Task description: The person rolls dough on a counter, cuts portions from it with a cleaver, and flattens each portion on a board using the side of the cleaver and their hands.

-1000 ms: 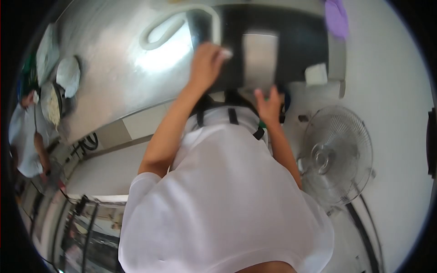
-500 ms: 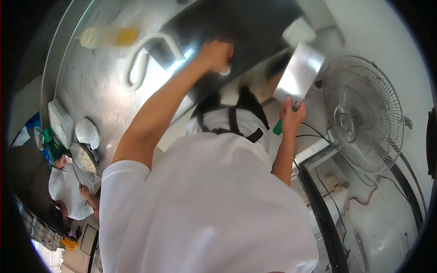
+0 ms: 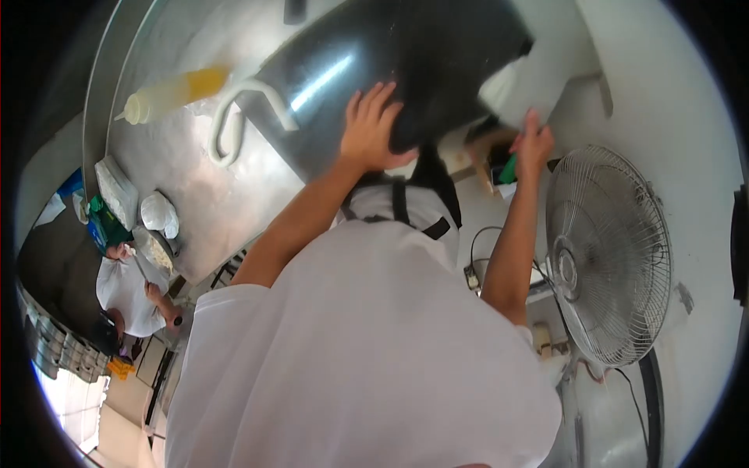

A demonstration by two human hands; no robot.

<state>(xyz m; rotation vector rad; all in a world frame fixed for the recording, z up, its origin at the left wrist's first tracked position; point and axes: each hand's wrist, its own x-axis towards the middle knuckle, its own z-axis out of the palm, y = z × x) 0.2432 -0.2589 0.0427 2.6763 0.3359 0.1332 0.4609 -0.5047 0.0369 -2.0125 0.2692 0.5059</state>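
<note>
My left hand [image 3: 370,129] lies with its fingers spread on the black board [image 3: 437,54], near the board's front edge. Nothing shows in it. My right hand [image 3: 534,148] is wrapped round the green handle of a cleaver [image 3: 552,74], whose broad rectangular blade is blurred and points away from me to the right of the board. A white lump [image 3: 497,87] sits partly behind the blade, its kind unclear. To the left of the board, a long rope of white dough [image 3: 219,129] lies bent in a hook, one end reaching onto the board.
A squeeze bottle of yellow liquid [image 3: 175,93] lies on the steel table [image 3: 183,164]. A standing fan [image 3: 608,257] is close to my right arm. At the far left a co-worker [image 3: 129,288] handles a utensil beside a pan [image 3: 156,249] of pale food, near a white bag [image 3: 159,214].
My left hand has gone from closed to spread flat on the board. My right hand has carried the cleaver forward and to the right. The view has shifted slightly.
</note>
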